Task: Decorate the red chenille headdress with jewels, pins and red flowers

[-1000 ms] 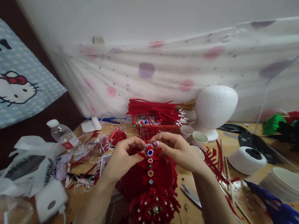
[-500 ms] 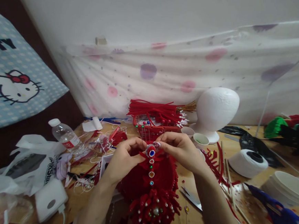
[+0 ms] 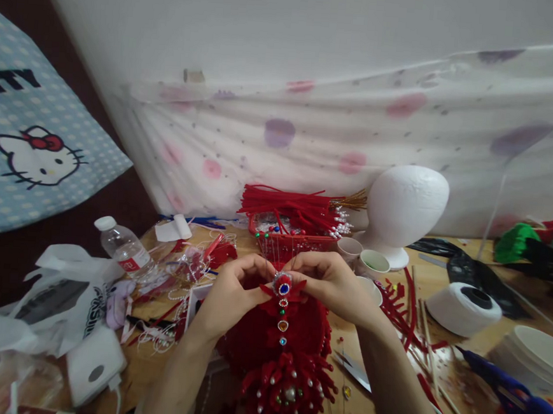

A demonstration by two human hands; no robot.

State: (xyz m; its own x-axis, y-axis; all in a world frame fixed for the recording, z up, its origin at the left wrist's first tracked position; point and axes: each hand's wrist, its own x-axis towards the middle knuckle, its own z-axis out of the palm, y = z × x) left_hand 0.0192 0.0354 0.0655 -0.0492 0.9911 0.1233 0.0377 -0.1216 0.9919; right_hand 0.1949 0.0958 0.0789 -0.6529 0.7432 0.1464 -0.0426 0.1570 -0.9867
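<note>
A red velvet headpiece stands at the bottom centre, with a column of coloured gems down its front and a red flower with pearl tips below. At its top is a jeweled ornament with a blue stone. My left hand pinches the ornament's left side, fingers bent. From the right, my right hand closes on its other side. Thin wires with coloured bead tips rise behind the fingertips. The exact contact points are partly hidden by the fingers.
Behind the hands is a red basket with red stems. A white foam head, paper cups, a thread cone, scissors and a blue glue gun lie rightward. On the left are a bottle and plastic bags.
The whole view has shifted slightly. My right hand's fingertips have come lower, closer to the ornament, and more bead-tipped wires show above the fingers.
</note>
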